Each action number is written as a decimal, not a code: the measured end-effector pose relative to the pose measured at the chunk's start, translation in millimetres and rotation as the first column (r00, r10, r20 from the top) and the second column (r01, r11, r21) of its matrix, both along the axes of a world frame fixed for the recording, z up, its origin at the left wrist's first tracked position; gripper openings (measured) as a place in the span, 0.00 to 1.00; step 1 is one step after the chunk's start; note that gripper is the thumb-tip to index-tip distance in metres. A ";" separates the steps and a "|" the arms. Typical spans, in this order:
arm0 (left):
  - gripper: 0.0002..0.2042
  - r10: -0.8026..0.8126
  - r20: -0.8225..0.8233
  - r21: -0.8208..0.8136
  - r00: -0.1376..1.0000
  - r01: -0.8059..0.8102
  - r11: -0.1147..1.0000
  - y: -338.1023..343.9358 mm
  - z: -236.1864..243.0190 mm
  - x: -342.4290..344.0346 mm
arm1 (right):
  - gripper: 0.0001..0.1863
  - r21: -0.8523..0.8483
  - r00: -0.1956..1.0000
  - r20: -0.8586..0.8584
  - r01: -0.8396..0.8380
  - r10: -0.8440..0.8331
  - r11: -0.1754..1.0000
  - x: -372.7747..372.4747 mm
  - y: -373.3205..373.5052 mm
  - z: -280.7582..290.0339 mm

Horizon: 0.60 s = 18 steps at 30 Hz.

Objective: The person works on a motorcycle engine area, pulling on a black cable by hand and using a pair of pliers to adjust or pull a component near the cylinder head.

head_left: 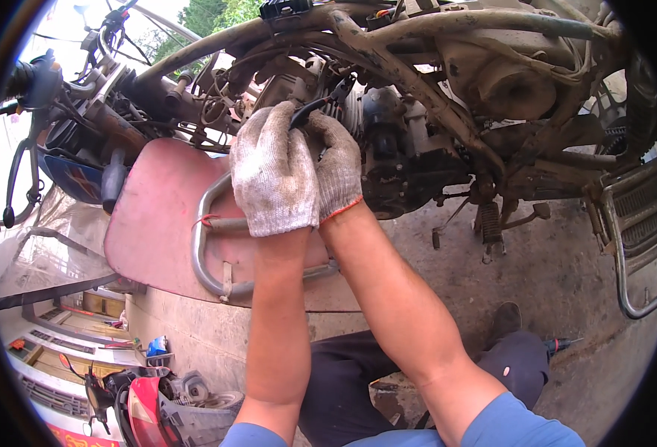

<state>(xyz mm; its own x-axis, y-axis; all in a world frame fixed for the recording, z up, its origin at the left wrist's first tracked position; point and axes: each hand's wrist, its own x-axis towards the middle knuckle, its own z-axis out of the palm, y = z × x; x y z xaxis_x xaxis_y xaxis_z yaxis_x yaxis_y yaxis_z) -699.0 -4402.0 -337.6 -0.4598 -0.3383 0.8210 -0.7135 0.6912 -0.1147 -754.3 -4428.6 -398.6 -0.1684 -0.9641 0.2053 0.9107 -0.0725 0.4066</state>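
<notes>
Head view: the person's left hand (272, 175) and right hand (336, 156), both in soiled knit gloves, meet at the engine (391, 141) of a motorcycle. A black-handled tool (310, 112), most likely pliers, shows between them, below the upper tube of the motorcycle frame (426, 88). The fingers of both hands are curled inward around it; which hand bears the grip, and what its far end touches, cannot be told behind the gloves and cables.

The work looks partway along: frame tubes, wiring and engine are exposed, and the engine sits in the frame. How much is done at the spot under the hands, and how much is left, does not show.

Below the hands, a bent metal tube guard (199, 257) overlaps the right part of a faded red panel (157, 212), with its curved end nearest the panel's middle. A red-and-black screwdriver (557, 345) lies on the concrete floor (447, 283) beside the person's right leg. A red scooter (144, 410) stands off to the left.

As for writing, a red strip (75, 437) near the scooter carries yellow characters, too cropped and warped to read. A blue fairing (75, 177) by the handlebar bears a red-and-white graphic; no brand can be made out.
</notes>
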 end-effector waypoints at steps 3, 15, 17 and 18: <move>0.13 0.040 0.015 0.094 0.999 -0.041 0.995 13.8 -14.0 -7.8 | 0.11 0.154 0.993 -0.098 0.081 -0.067 0.985 5.2 12.0 -19.0; 0.13 0.001 0.033 0.077 0.999 -0.004 0.997 8.1 -18.0 10.9 | 0.12 -0.152 0.780 -0.465 0.396 -0.419 0.906 8.3 -0.4 -58.2; 0.12 0.005 -0.030 0.108 1.000 -0.002 0.994 7.2 -10.0 17.2 | 0.13 -0.254 0.885 -0.284 0.302 -0.369 0.919 11.1 3.8 -39.3; 0.12 -0.023 -0.033 0.110 0.999 0.027 0.994 3.4 -6.7 21.1 | 0.13 -0.307 0.926 -0.196 0.253 -0.321 0.917 12.6 6.3 -29.4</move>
<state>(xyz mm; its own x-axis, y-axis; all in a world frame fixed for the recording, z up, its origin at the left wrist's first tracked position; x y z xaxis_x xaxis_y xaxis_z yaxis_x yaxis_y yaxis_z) -677.9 -4398.6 -344.3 -0.4438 -0.4162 0.7936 -0.6979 0.7160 -0.0148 -741.7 -4422.2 -428.0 -0.3425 -0.7821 0.5206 0.9388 -0.2633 0.2221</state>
